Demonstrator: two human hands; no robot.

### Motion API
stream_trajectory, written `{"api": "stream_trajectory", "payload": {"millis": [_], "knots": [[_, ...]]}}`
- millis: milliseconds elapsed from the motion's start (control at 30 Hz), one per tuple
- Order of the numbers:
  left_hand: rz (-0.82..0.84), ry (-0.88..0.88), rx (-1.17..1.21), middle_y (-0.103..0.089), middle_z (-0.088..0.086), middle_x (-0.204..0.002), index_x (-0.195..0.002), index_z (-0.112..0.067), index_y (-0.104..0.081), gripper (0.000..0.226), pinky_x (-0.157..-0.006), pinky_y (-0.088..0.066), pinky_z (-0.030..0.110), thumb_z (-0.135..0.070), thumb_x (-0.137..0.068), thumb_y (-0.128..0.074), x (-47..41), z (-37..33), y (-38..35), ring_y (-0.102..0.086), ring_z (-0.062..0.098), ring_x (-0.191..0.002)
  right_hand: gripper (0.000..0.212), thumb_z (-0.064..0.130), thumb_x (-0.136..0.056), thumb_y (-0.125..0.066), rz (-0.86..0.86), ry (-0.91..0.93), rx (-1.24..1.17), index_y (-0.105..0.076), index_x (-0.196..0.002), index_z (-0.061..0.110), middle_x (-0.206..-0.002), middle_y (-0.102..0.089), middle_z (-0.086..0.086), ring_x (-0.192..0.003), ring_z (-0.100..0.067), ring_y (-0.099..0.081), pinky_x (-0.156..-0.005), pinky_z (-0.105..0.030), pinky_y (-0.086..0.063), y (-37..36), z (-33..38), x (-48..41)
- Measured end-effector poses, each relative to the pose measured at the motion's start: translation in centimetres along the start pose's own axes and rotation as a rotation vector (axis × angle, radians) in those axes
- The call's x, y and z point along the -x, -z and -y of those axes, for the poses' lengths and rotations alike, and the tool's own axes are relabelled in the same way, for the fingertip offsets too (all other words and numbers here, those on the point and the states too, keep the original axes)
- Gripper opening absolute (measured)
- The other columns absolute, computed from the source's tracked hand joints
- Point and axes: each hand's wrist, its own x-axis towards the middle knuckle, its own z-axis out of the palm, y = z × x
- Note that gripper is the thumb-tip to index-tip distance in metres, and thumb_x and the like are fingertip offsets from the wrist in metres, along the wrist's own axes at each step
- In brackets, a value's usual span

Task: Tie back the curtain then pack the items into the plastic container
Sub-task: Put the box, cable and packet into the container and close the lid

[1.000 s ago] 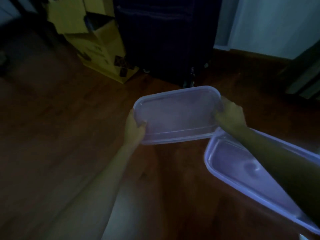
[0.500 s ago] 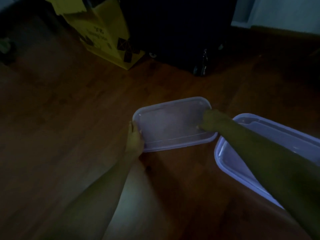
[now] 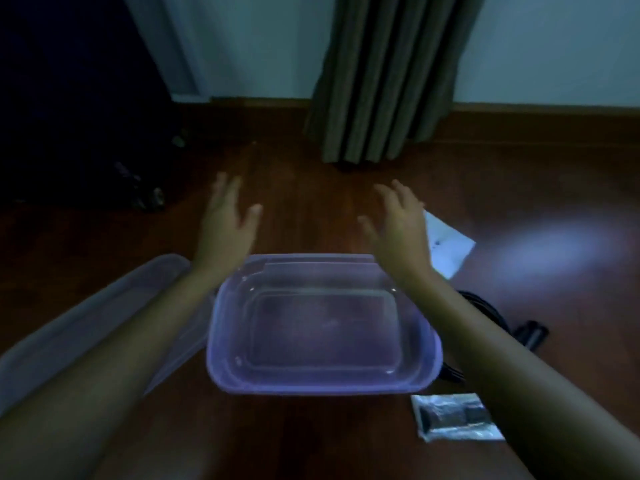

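Head view: a clear, purple-tinted rectangular plastic container (image 3: 311, 382) sits open on the dark reddish wooden floor (image 3: 304, 195) in the middle of the frame, with nothing visible inside it. Its translucent rectangular lid (image 3: 104, 306) lies flat on the floor at lower left, just beside the container, and the left forearm crosses over much of it. The left hand (image 3: 225, 223) and right hand (image 3: 398, 226) are raised beyond the container's far rim, palms facing each other, fingers straight and spread, gripping nothing and well apart from one another. The right forearm passes over the container's right rim and hides part of a black coiled cable (image 3: 485, 306) at the right; a small black blocky object (image 3: 530, 332) lies just past it. A white sheet of paper (image 3: 450, 247) lies on the floor right of the right hand, partly covered by it. A silvery foil packet with dark contents (image 3: 453, 415) lies at lower right, near the container's front corner. At upper centre, an olive-grey pleated curtain (image 3: 384, 77) hangs in straight folds down to the floor against a pale wall (image 3: 242, 46), with a stretch of floor between it and the hands. A large dark object (image 3: 69, 98), too dim to identify, fills the upper left.
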Motion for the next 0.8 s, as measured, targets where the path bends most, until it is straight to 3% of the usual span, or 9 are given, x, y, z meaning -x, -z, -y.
{"api": "stream_trajectory", "payload": {"millis": [33, 133, 233, 333, 500, 567, 667, 733, 800], "knots": [[0.076, -0.146, 0.036, -0.015, 0.007, -0.16, -0.15, -0.015, -0.027, 0.061, -0.117, -0.018, 0.033, -0.034, -0.097, -0.051, 1.5, -5.8, 0.1, -0.016, 0.019, -0.146, 0.057, 0.027, -0.089, -0.064, -0.062, -0.097, -0.054, -0.045, -0.14, 0.009, -0.15, -0.035, -0.02, -0.139, -0.036, -0.031, -0.115, -0.046, -0.026, 1.0, -2.0, 0.1], [0.303, -0.202, 0.123, -0.017, 0.014, -0.158, -0.149, -0.003, -0.023, 0.059, -0.115, -0.013, 0.026, -0.029, -0.1, -0.044, 4.4, -18.0, -3.3, -0.017, 0.022, -0.146, 0.065, 0.028, -0.088, -0.066, -0.155, -0.429, -0.14, -0.037, -0.143, 0.007, -0.15, -0.033, -0.019, -0.138, -0.033, -0.033, -0.11, -0.037, -0.03, 3.4, -8.1, 1.7], [0.519, -0.029, 0.138, -0.018, 0.018, -0.157, -0.149, 0.003, -0.016, 0.064, -0.115, -0.016, 0.029, -0.035, -0.102, -0.038, 4.2, -21.9, -8.9, -0.018, 0.027, -0.145, 0.072, 0.031, -0.089, -0.067, -0.06, -0.742, -0.23, -0.032, -0.145, 0.003, -0.146, -0.041, -0.019, -0.132, -0.033, -0.042, -0.102, -0.034, -0.036, 4.8, -10.9, 2.8], [0.618, 0.038, 0.155, -0.026, 0.02, -0.154, -0.146, 0.005, -0.021, 0.065, -0.11, -0.026, 0.032, -0.04, -0.102, -0.034, 5.5, -24.8, -10.8, -0.028, 0.031, -0.141, 0.061, 0.031, -0.093, -0.062, 0.03, -0.977, -0.469, -0.04, -0.141, 0.0, -0.137, -0.051, -0.017, -0.123, -0.031, -0.051, -0.083, -0.029, -0.04, 4.7, -12.8, 3.2], [0.741, -0.008, 0.108, -0.053, 0.022, -0.134, -0.132, 0.003, -0.048, 0.053, -0.094, -0.042, 0.034, -0.039, -0.1, -0.039, 6.2, -25.9, -12.2, -0.052, 0.034, -0.121, 0.025, 0.019, -0.093, -0.059, 0.07, -0.878, -0.621, -0.066, -0.112, 0.004, -0.095, -0.067, -0.007, -0.073, -0.017, -0.062, -0.055, -0.021, -0.045, 5.2, -12.0, 2.9], [0.661, -0.081, 0.152, -0.06, 0.019, -0.126, -0.124, -0.001, -0.055, 0.043, -0.087, -0.044, 0.032, -0.033, -0.097, -0.045, 6.2, -26.3, -11.5, -0.058, 0.033, -0.113, 0.026, 0.015, -0.088, -0.06, 0.005, -0.821, -0.616, -0.066, -0.113, 0.008, -0.1, -0.069, -0.007, -0.08, -0.02, -0.066, -0.059, -0.026, -0.053, 6.0, -11.7, 1.9], [0.484, -0.212, 0.197, -0.055, 0.018, -0.13, -0.13, -0.004, -0.05, 0.036, -0.094, -0.041, 0.033, -0.017, -0.096, -0.046, 5.9, -26.3, -8.0, -0.053, 0.031, -0.118, 0.03, 0.025, -0.072, -0.057, -0.054, -0.676, -0.581, -0.067, -0.1, 0.022, -0.099, -0.073, 0.0, -0.09, -0.026, -0.07, -0.074, -0.052, -0.059, 6.7, -11.8, 0.5], [0.366, -0.285, 0.215, -0.048, 0.02, -0.135, -0.136, -0.006, -0.044, 0.04, -0.096, -0.036, 0.028, -0.009, -0.096, -0.043, 6.4, -24.9, -4.6, -0.048, 0.03, -0.122, 0.013, 0.021, -0.079, -0.059, -0.029, -0.605, -0.643, -0.065, -0.089, 0.026, -0.098, -0.073, 0.001, -0.088, -0.024, -0.071, -0.071, -0.052, -0.06, 7.9, -8.9, 1.1], [0.333, -0.304, 0.245, -0.046, 0.015, -0.135, -0.14, -0.009, -0.041, 0.045, -0.094, -0.033, 0.022, -0.005, -0.095, -0.043, 7.8, -21.7, -1.4, -0.046, 0.026, -0.122, 0.015, 0.016, -0.081, -0.059, 0.026, -0.547, -0.721, -0.066, -0.084, 0.029, -0.098, -0.074, 0.002, -0.088, -0.022, -0.072, -0.072, -0.051, -0.06, 8.6, -5.0, 2.6]]}}
